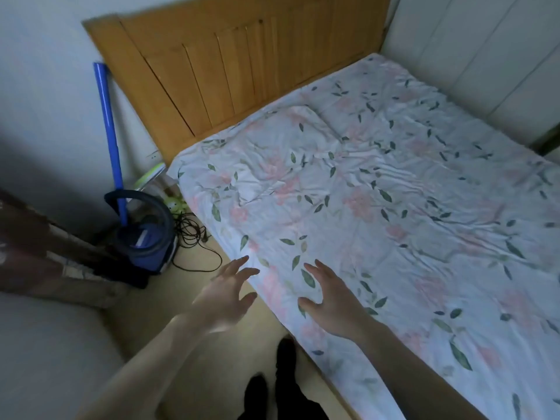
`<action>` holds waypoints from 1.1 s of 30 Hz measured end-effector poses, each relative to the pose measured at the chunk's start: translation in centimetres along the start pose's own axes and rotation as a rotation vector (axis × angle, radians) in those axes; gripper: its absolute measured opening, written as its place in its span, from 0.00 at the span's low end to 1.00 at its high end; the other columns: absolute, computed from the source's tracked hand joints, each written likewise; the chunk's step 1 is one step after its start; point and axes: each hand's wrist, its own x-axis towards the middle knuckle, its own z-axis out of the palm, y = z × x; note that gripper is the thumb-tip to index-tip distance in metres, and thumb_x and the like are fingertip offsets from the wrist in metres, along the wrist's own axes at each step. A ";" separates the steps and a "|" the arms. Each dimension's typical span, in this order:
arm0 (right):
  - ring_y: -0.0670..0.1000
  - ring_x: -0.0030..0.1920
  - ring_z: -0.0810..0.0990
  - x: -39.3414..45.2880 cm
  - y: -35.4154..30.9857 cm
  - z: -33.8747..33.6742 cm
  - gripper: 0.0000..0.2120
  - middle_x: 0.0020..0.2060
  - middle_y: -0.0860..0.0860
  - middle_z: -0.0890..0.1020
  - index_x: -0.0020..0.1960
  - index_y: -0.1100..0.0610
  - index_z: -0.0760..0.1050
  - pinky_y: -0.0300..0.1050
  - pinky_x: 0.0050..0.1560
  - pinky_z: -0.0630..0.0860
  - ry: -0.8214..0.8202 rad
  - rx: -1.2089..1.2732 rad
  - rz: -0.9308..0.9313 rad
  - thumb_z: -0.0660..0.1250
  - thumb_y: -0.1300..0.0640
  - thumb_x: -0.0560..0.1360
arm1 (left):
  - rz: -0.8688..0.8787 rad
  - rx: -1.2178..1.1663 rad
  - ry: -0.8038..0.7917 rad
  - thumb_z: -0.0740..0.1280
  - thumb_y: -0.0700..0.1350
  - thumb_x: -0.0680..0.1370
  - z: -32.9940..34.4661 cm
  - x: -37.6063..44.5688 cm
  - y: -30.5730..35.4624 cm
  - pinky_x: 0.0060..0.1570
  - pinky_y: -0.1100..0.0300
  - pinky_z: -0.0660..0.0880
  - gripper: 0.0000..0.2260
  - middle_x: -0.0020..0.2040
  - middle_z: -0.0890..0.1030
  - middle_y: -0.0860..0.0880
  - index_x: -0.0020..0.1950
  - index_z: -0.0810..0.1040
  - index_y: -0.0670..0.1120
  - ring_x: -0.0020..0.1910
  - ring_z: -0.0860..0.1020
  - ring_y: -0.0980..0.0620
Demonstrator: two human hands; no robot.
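Lead: Bedsheet (378,207) status? Where is it sitting?

Me: The floral bedsheet is lying spread out from the wooden headboard (242,71) down toward me, creasing across the middle. I'm keeping both hands released, fingers splayed, gripping nothing. Left hand (224,295) is hovering just off the sheet's near edge, over the floor (169,316). Right hand (330,301) is hovering over the sheet just inside that edge. Whether it's touching, I can't tell.

Lead: Handling?

Me: I'm judging it thin, light and limp, with no stiffness. It's likely going to bunch and drag rather than shift as one piece. Not fragile. I'm planning to pinch the hem at the near edge, hands well apart, and pull it taut, then use flat palms on the creases.
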 end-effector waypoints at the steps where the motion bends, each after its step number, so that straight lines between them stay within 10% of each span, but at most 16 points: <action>1: 0.48 0.82 0.51 -1.6 0.4 0.1 0.35 0.83 0.41 0.49 0.82 0.42 0.53 0.49 0.77 0.60 0.008 -0.006 0.005 0.65 0.42 0.80 | 0.019 0.001 0.014 0.64 0.56 0.81 0.5 -0.9 0.9 0.72 0.53 0.67 0.24 0.81 0.54 0.59 0.77 0.65 0.60 0.80 0.54 0.54; 33: 0.43 0.81 0.53 -50.0 32.5 -8.7 0.35 0.81 0.36 0.48 0.82 0.38 0.50 0.44 0.77 0.61 0.326 0.088 -0.030 0.64 0.41 0.81 | 0.375 0.032 0.187 0.67 0.58 0.79 24.6 -24.4 43.0 0.75 0.52 0.61 0.27 0.82 0.54 0.57 0.77 0.64 0.59 0.80 0.55 0.52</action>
